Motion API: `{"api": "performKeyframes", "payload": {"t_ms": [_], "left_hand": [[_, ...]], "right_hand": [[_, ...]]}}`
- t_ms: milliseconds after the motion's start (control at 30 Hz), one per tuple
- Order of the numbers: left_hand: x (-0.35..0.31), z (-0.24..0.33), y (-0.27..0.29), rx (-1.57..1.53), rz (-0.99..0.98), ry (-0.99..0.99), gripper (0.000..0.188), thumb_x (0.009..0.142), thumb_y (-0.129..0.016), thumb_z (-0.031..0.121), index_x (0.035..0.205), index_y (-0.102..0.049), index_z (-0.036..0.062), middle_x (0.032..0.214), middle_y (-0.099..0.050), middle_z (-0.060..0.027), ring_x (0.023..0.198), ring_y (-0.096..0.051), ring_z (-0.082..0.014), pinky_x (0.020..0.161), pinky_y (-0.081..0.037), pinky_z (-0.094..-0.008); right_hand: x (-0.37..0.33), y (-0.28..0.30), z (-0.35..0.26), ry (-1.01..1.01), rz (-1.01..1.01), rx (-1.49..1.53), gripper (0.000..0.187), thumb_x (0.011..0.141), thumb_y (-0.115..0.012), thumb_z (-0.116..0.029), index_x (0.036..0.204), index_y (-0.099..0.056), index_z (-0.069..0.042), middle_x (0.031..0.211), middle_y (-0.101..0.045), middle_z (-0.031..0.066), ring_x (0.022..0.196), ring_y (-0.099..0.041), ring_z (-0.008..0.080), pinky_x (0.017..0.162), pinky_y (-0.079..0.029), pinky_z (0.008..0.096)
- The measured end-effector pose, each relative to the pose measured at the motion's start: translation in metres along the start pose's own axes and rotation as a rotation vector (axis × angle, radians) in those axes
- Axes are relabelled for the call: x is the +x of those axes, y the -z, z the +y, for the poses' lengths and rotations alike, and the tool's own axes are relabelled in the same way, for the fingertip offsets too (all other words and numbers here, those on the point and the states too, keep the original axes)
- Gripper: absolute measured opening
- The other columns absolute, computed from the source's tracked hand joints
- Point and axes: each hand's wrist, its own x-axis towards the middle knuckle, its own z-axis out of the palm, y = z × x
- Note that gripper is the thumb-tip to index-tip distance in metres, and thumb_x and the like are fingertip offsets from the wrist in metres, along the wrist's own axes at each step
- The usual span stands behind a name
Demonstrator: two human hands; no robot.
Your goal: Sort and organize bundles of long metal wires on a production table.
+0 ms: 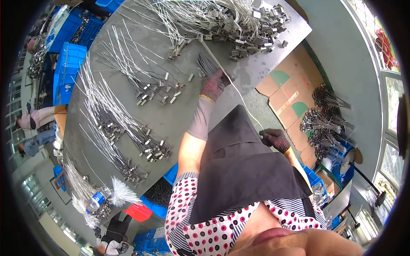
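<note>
gray strands (206, 65) are gripped by the left hand (216, 83), a white cord (213, 56) by the right hand (275, 140). light bendiness is expected — best grasped bunched.

Looks like a factory workshop to me: big metal-topped table (181, 117) piled with batches of metal-ended wires (252, 30), blue plastic crates (70, 64) everywhere, plus other people (40, 117) in the background.
</note>
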Motion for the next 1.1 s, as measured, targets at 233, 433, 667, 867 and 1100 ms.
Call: {"api": "performKeyframes", "payload": {"t_ms": [233,433,667,867,1100], "left_hand": [[-0.015,0.034,-0.005,-0.099,-0.059,-0.217,0.013,0.096,-0.063,0.015,0.106,-0.065,0.0073,0.094,-0.068,-0.0093,0.086,-0.068,-0.0269,0.088,-0.056,-0.0568],[-0.041,0.070,-0.009,-0.103,0.059,-0.457,0.016,0.095,-0.065,0.022,0.108,-0.065,0.0135,0.093,-0.067,-0.0071,0.083,-0.067,-0.0265,0.086,-0.056,-0.0574],[-0.047,0.066,0.006,-0.185,0.060,-0.460,0.022,0.093,-0.068,0.026,0.111,-0.064,0.0148,0.092,-0.066,-0.0056,0.082,-0.066,-0.0261,0.087,-0.055,-0.0567],[-0.070,0.018,0.008,0.003,-0.026,-0.253,0.026,0.094,-0.067,0.024,0.115,-0.063,0.0083,0.101,-0.069,-0.0106,0.091,-0.069,-0.0308,0.081,-0.059,-0.0496],[-0.089,-0.002,-0.025,0.152,-0.039,-0.097,0.031,0.097,-0.064,0.025,0.119,-0.060,0.0048,0.103,-0.069,-0.0150,0.091,-0.071,-0.0352,0.068,-0.061,-0.0453]], "right_hand": [[-0.029,0.019,0.046,0.127,0.012,-0.093,0.024,0.095,-0.062,-0.022,0.102,-0.071,0.000,0.071,-0.059,-0.0013,0.064,-0.052,0.0074,0.059,-0.044,0.0252],[-0.034,0.033,0.064,0.012,0.130,-0.215,0.027,0.094,-0.064,-0.023,0.103,-0.070,0.002,0.077,-0.064,0.0056,0.073,-0.058,0.0122,0.068,-0.048,0.0296],[-0.031,0.043,0.064,0.067,0.101,-0.255,0.028,0.094,-0.062,-0.023,0.105,-0.069,0.003,0.080,-0.067,0.0083,0.074,-0.060,0.0144,0.071,-0.049,0.0319],[0.044,0.031,0.041,0.182,0.002,-0.305,0.035,0.096,-0.061,-0.030,0.104,-0.070,0.002,0.076,-0.067,0.0093,0.072,-0.060,0.0137,0.070,-0.050,0.0326],[0.102,-0.048,-0.102,0.465,0.061,-0.112,0.033,0.092,-0.064,-0.030,0.103,-0.067,0.001,0.084,-0.067,0.0136,0.078,-0.064,0.0213,0.071,-0.050,0.0364]]}}
